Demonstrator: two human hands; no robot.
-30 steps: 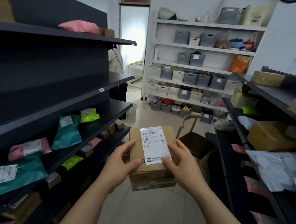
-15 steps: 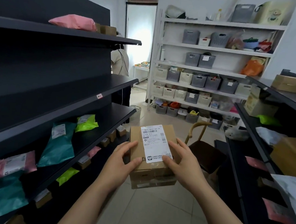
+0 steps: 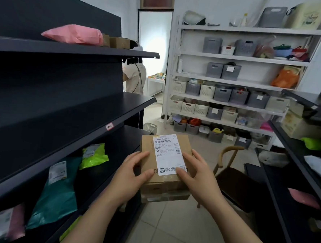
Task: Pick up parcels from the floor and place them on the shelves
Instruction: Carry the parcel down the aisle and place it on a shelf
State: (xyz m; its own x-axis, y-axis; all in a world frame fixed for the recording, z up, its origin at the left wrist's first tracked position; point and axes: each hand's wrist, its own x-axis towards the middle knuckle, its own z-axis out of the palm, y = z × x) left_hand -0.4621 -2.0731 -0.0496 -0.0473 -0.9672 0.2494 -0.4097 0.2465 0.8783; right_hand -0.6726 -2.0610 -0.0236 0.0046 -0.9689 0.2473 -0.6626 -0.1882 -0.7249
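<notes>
Cardboard parcel held clear of the floor at about waist height, in the aisle between the dark shelving unit on your left and a second dark unit on your right. Your left hand clamps the near-left corner, thumb on the top face and fingers wrapped along the side; your right hand mirrors it on the near-right corner, thumb tip pressing the white shipping label. Both grips are closed on the box, which sits level. The step in hand appears to be reading the label, marked B037, before choosing a shelf. Keep the label face up and your thumbs off the barcode. The bare middle shelf looks the easiest target; the lower one already carries a green mailer and a teal mailer. Slide the box in flat, base first, and let go only once it rests fully on the board
</notes>
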